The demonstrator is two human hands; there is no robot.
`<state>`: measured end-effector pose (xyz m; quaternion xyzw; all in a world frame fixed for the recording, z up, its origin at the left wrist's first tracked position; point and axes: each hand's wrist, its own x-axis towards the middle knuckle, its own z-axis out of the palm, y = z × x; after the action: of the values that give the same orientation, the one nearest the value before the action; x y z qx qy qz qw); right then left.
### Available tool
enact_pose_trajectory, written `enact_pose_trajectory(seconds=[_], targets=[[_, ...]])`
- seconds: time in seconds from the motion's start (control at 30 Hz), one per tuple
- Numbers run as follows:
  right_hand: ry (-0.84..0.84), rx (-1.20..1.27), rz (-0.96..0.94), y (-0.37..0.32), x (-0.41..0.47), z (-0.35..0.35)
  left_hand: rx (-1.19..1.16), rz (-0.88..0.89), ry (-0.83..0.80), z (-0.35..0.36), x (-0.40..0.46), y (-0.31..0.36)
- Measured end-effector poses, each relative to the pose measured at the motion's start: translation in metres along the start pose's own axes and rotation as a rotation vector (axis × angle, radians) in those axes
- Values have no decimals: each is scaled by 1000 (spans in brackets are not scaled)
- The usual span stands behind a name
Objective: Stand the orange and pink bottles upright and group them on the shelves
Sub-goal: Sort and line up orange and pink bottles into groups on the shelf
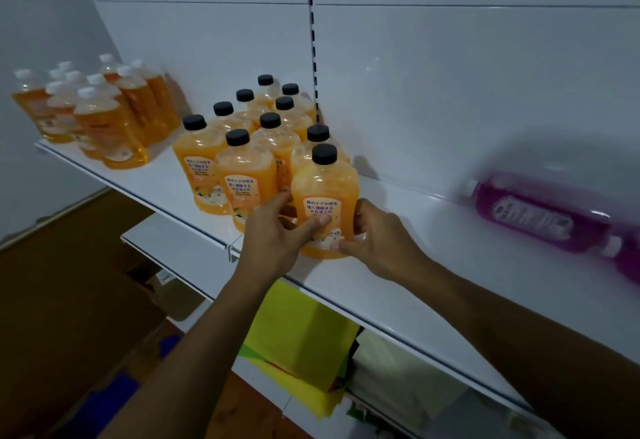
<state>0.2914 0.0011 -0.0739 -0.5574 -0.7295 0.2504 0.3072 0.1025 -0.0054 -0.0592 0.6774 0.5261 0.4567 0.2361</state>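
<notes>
I saw my left hand (277, 230) and right hand (374, 241) gripping an upright, black-capped orange bottle (323, 196) from either side at the front of the white shelf (398, 286). Just behind it stood a cluster of black-capped orange bottles (249, 133); white-capped ones (93, 109) stood farther left. A pink bottle (540, 213) lay on its side, well right.

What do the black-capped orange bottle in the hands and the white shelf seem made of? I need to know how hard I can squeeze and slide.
The black-capped orange bottle looks like clear, glossy plastic: liquid shows through and highlights glint near its shoulder. The white shelf looks like smooth painted metal or laminate with a soft sheen; which one is unclear.
</notes>
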Motion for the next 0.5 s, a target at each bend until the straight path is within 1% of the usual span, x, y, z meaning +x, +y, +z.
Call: enact_pose_trajectory(seconds=[0.23, 0.4, 0.5], targets=[[6, -4, 18, 6, 1, 4, -35, -7, -8, 8, 2, -7], [20, -36, 50, 6, 1, 8, -28, 3, 41, 13, -4, -6], [1, -68, 38, 4, 0, 7, -19, -7, 110, 19, -13, -8]])
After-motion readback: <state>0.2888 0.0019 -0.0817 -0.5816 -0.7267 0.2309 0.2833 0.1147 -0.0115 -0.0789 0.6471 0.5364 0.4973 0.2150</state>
